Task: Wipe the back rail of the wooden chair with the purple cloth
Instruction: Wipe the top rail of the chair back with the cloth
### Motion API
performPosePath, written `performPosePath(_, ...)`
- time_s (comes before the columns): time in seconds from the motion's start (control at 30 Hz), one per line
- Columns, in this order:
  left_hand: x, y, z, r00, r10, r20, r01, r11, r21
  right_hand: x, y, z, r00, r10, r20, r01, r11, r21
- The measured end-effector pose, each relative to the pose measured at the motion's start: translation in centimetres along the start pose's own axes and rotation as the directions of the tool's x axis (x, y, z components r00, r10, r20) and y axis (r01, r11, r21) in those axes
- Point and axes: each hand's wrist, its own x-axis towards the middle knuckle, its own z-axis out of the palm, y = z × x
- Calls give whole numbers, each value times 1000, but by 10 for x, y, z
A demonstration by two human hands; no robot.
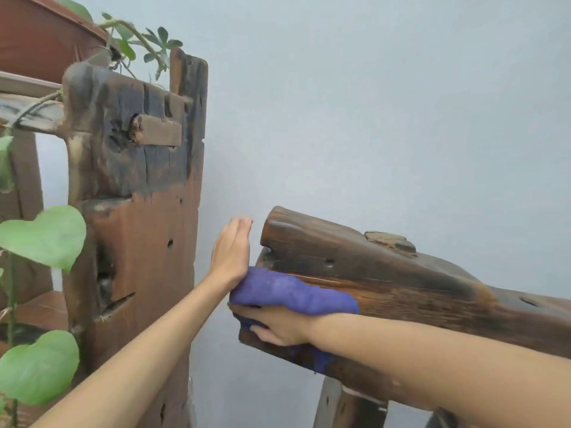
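The chair's back rail (pixel 386 273) is a thick dark weathered beam running from centre to the right edge. A purple cloth (pixel 293 291) lies bunched over the rail's left end. My right hand (pixel 278 327) grips the cloth from below and presses it against the rail's front face. My left hand (pixel 231 251) stands just left of the rail's end with straight fingers pointing up; its heel touches the cloth.
A tall rough wooden post (pixel 139 211) with holes and a peg stands close to the left. Green leafy plants (pixel 46 236) hang at the far left. A pale grey wall (pixel 370 103) lies behind. A chair leg (pixel 346 406) shows below the rail.
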Motion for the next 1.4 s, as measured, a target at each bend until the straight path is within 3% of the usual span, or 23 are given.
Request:
performPosePath(0.07, 16, 52, 24, 986, 167, 28, -168, 984, 55, -40, 35, 2, 993, -68, -97, 54, 988, -143)
performPosePath(0.13, 31, 89, 51, 977, 143, 161, -183, 945, 270, -92, 68, -12, 979, -74, -190, 32, 975, -218)
performPosePath(0.2, 34, 107, 79, 946, 91, 312, -270, 754, 599, -140, 86, -21, 965, -40, -258, -36, 958, -284)
performPosePath(0.27, 29, 111, 107, 890, 53, 454, -416, 504, 757, -174, 90, -14, 920, 43, -389, -187, 922, -340)
performPosePath(0.33, 26, 111, 125, 838, -48, 544, -479, 411, 775, -207, 96, -7, 786, 226, -575, -431, 867, -249)
performPosePath(0.4, 27, 113, 128, 803, -111, 586, -503, 400, 766, -230, 97, -11, 503, 546, -670, -689, 722, 71)
performPosePath(0.43, 26, 112, 130, 796, -116, 594, -509, 404, 760, -241, 99, -12, 387, 696, -604, -772, 603, 200)
performPosePath(0.47, 26, 113, 127, 796, -102, 596, -514, 405, 756, -247, 102, -15, 325, 789, -521, -819, 510, 262)
performPosePath(0.5, 26, 112, 124, 798, -89, 597, -520, 401, 755, -252, 108, -18, 305, 851, -426, -834, 455, 312)
performPosePath(0.67, 19, 114, 127, 823, -32, 567, -502, 428, 752, -259, 141, -43, 377, 926, 12, -723, 286, 629)
performPosePath(0.77, 14, 118, 129, 845, -34, 534, -464, 451, 763, -231, 170, -48, 331, 925, 186, -779, 157, 607)
performPosePath(0.83, 12, 123, 134, 848, -64, 526, -445, 452, 773, -207, 181, -52, 320, 922, 221, -804, 140, 578)
performPosePath(0.97, 11, 126, 139, 847, -111, 520, -424, 450, 786, -183, 169, -57, 343, 929, 138, -829, 230, 509)
performPosePath(1.1, 15, 121, 141, 827, -106, 552, -468, 415, 780, -222, 117, -37, 468, 854, -228, -748, 520, 414)
performPosePath(1.17, 19, 116, 140, 809, -90, 580, -504, 401, 765, -255, 107, -27, 546, 795, -266, -698, 607, 381)
performPosePath(1.2, 20, 113, 139, 806, -71, 588, -519, 394, 758, -275, 110, -23, 534, 814, -227, -724, 579, 375)
performPosePath(1.33, 19, 106, 139, 812, 72, 580, -551, 422, 719, -357, 164, -20, 305, 952, 29, -923, 288, 255)
performPosePath(1.4, 16, 112, 144, 807, 86, 584, -550, 468, 692, -364, 198, -20, 262, 950, 170, -954, 228, 196)
